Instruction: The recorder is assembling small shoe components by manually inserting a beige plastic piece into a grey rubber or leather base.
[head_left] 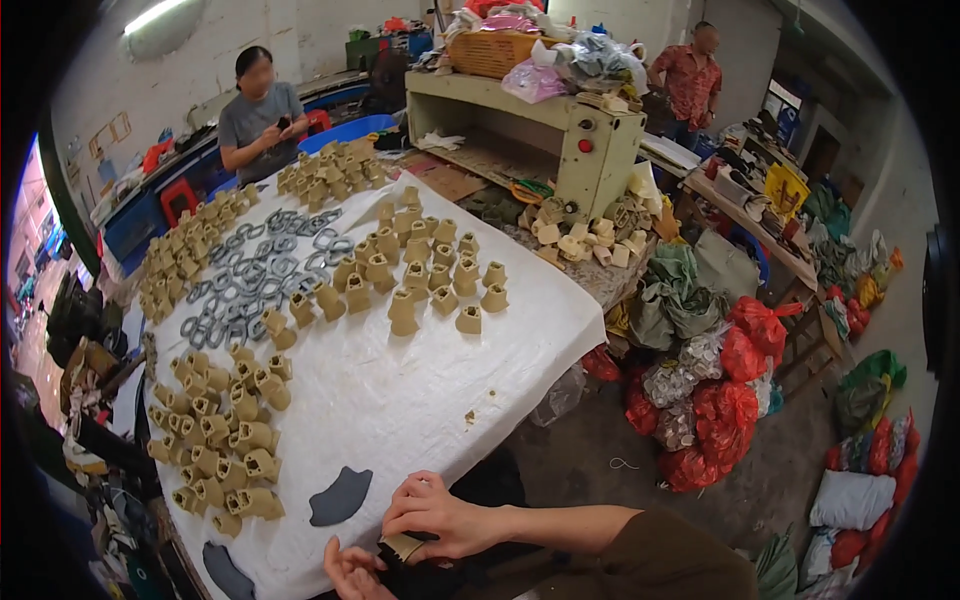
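Observation:
At the near edge of the white-covered table [400,395], my right hand [445,518] is closed around a tan hollow moulded piece [402,545], with its fingers bent over the top. My left hand [352,572] is just beside it, low in the picture, fingers curled but apart, with nothing visible in them. A dark grey flat curved piece [340,496] lies on the cover to the left of my right hand. Another dark curved piece [228,572] rests farther left at the table's edge. Several tan hollow pieces [215,430] stand in a cluster on the left.
More tan pieces [405,312] and several grey rings [265,265] cover the far part. Behind is a pale green machine [580,165] with loose cream pieces. Red bags [725,415] are piled on the floor at right. One person [265,120] sits far left; another [690,80] stands far right.

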